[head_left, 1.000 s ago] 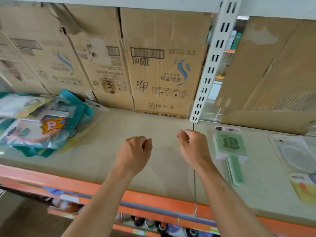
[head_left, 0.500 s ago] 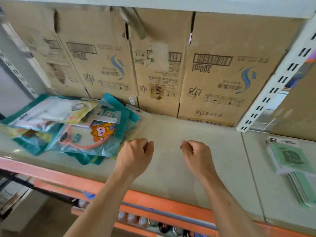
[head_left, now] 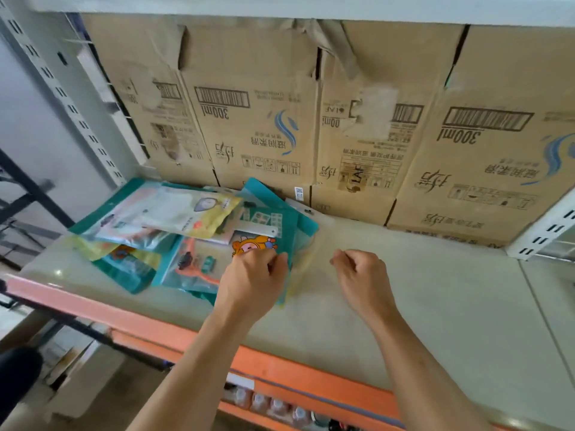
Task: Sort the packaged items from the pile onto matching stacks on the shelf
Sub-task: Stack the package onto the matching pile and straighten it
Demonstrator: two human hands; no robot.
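Here, far left, a white slotted upright (head_left: 67,98) rises at the shelf's end. The pile (head_left: 174,231) of packaged items lies on the left part of the shelf (head_left: 420,293), packets overlapping and fanned out. On top at the far side is a white-and-yellow packet (head_left: 189,213); under it teal packets, one near the front edge with yellow print (head_left: 130,265). Nearer the middle is a clear-fronted teal packet (head_left: 199,265) showing an orange razor-like item, with an orange cartoon figure (head_left: 253,244) printed at its right end.

Left hand (head_left: 252,281) is curled, fingers pressed on the right edge of that teal packet, just below the cartoon figure; looks like a pinch on the packet's edge, though blur hides the fingertips. Right hand (head_left: 362,275) is just beside it to the right, loosely fisted, thumb against forefinger, over bare shelf; cannot tell if it pinches anything.

Behind everything, a row of cardboard boxes (head_left: 357,126) stands against the back, print upside down, "300ml" readable. Orange front beam (head_left: 280,368) runs along the near edge. Far right, another white upright (head_left: 541,228).
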